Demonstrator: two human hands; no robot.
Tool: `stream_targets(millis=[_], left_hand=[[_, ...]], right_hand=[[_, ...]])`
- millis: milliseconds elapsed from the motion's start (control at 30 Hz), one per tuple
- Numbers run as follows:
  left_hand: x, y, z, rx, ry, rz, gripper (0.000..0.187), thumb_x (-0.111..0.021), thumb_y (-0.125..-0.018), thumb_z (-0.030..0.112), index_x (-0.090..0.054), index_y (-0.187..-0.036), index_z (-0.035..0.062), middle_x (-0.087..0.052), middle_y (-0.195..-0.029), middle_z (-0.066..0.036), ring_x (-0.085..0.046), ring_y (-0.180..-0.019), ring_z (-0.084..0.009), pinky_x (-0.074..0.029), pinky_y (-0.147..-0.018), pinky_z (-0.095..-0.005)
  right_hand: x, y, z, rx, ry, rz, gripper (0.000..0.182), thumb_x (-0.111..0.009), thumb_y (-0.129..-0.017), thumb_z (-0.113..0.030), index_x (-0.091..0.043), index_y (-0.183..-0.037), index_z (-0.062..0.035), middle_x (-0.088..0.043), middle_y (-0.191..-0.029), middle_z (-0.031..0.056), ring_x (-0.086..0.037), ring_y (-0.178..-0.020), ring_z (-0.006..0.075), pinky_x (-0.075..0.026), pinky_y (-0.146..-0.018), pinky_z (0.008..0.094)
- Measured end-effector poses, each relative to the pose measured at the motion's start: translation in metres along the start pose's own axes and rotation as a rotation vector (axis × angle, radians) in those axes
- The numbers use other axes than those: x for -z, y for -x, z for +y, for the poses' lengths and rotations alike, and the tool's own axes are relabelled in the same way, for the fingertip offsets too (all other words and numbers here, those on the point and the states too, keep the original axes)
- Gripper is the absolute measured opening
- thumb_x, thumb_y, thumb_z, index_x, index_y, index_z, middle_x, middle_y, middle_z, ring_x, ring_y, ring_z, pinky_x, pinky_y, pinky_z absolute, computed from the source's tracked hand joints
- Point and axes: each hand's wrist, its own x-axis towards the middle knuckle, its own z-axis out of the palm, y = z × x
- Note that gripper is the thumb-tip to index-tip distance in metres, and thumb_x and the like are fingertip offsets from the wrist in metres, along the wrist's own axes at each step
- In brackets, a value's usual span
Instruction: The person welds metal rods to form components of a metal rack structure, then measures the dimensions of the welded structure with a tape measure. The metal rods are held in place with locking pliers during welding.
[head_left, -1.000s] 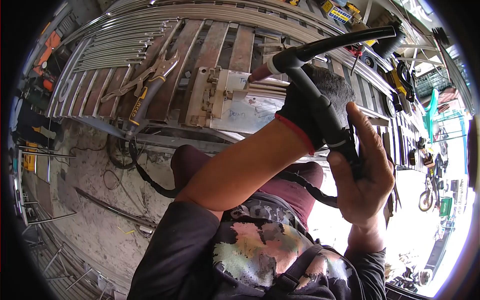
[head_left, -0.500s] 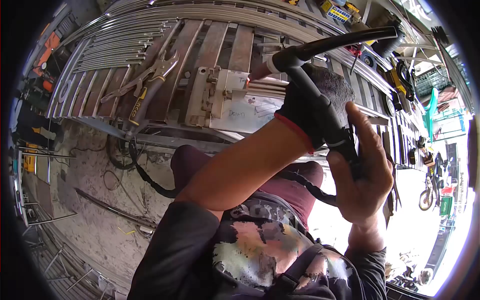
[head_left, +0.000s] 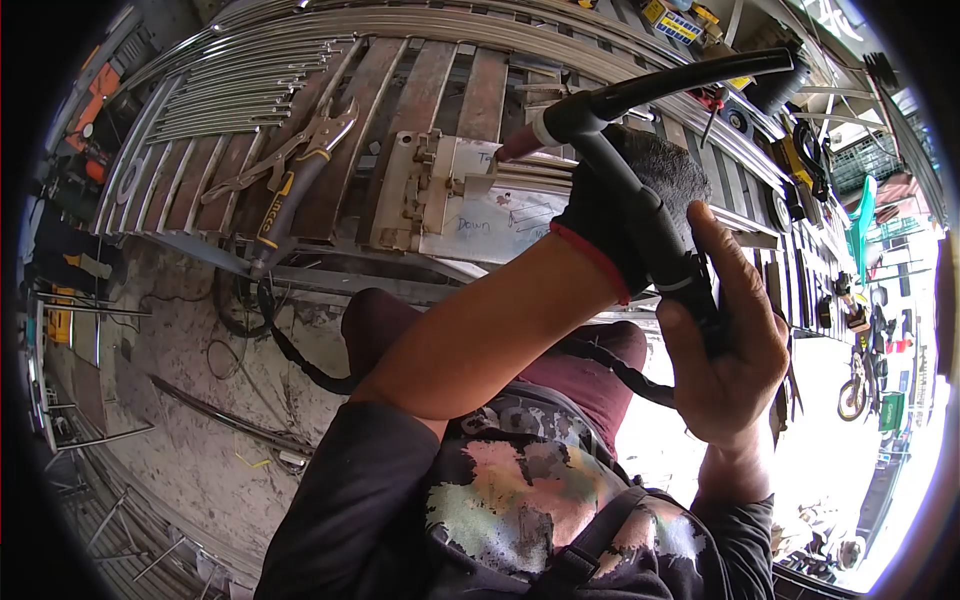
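My bare right hand (head_left: 735,365) is wrapped round the black handle of a TIG welding torch (head_left: 620,175), its thumb and a finger on either side. The torch's reddish nozzle (head_left: 522,143) points down-left at a small metal piece on a light plate (head_left: 465,238) marked "Down". My left hand (head_left: 655,175), in a black glove with a red cuff, lies behind the torch beside thin metal bars (head_left: 535,172); its fingers are hidden. A metal jig (head_left: 418,195) borders the plate on the left. Locking pliers (head_left: 287,205) with a yellow-and-black handle lie further left on the slatted bench (head_left: 395,95).
Several shiny rods (head_left: 230,95) lie in a row at the bench's far left, and long metal bars (head_left: 440,25) run along the back. A black cable (head_left: 625,370) hangs across my lap. Power tools (head_left: 800,160) sit at the right. Metal lengths (head_left: 225,415) lie on the floor.
The orange glow at the torch nozzle's tip is gone. Both hands and the torch stay almost where they were.
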Motion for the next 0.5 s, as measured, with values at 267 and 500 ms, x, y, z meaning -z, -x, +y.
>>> stream_targets(millis=[267, 500], left_hand=[[0.051, -0.006, 0.004, 0.031, -0.010, -0.373, 0.031, -0.054, -0.106, 0.039, -0.066, -0.121, 0.0148, -0.068, -0.119, -0.008, -0.064, -0.112, -0.0269, -0.048, -0.099, -0.0416], [0.032, -0.007, 0.004, 0.024, -0.090, -0.285, 0.030, -0.053, -0.105, 0.036, -0.066, -0.121, 0.0142, -0.068, -0.116, -0.008, -0.064, -0.110, -0.0273, -0.047, -0.100, -0.0420]], right_hand=[[0.002, -0.002, -0.002, 0.008, 0.039, -0.018, 0.056, -0.071, -0.093, 0.003, -0.057, -0.147, 0.0097, -0.067, -0.142, 0.0284, -0.068, -0.130, 0.0378, -0.054, -0.109, 0.0401], [0.000, 0.001, 0.003, 0.050, 0.056, 0.020, 0.057, -0.071, -0.092, 0.004, -0.057, -0.147, 0.0098, -0.066, -0.143, 0.0287, -0.067, -0.131, 0.0385, -0.054, -0.109, 0.0406]])
